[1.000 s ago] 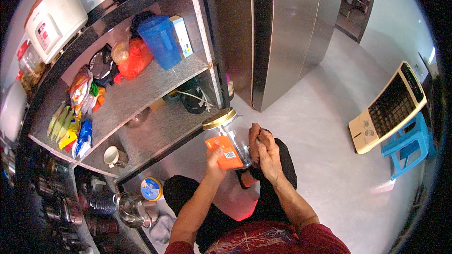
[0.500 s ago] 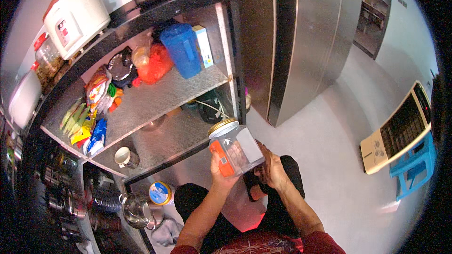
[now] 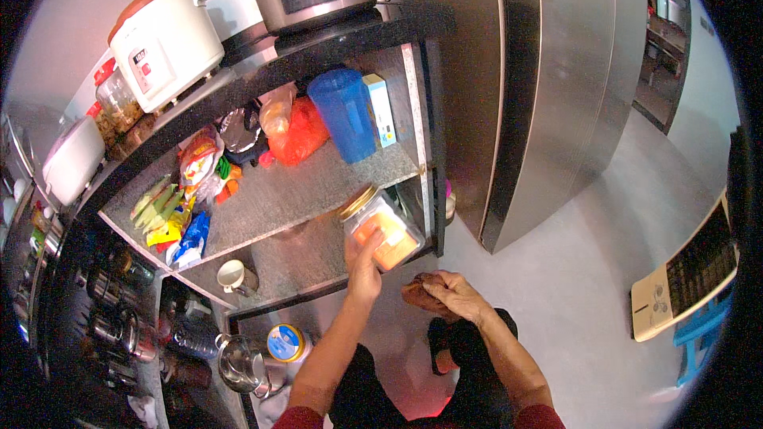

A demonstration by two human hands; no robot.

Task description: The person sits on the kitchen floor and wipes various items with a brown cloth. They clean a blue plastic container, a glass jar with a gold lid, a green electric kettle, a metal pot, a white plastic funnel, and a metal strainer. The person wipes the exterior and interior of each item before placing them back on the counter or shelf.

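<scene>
My left hand is wrapped around a clear square jar with a gold lid and an orange label. It holds the jar tilted in front of the cabinet's lower compartment, lid toward the upper left. Lower and to the right, apart from the jar, my right hand is closed on a crumpled brown cloth. What the jar contains cannot be made out.
On the upper shelf stand a blue pitcher, a red bag and snack packets. Below are a mug, a blue-and-yellow tub and a steel pot. A refrigerator rises at the right.
My left hand has moved the jar up and left toward the cabinet. My right hand, with the brown cloth, has come away from the jar's side. The view has shifted.
</scene>
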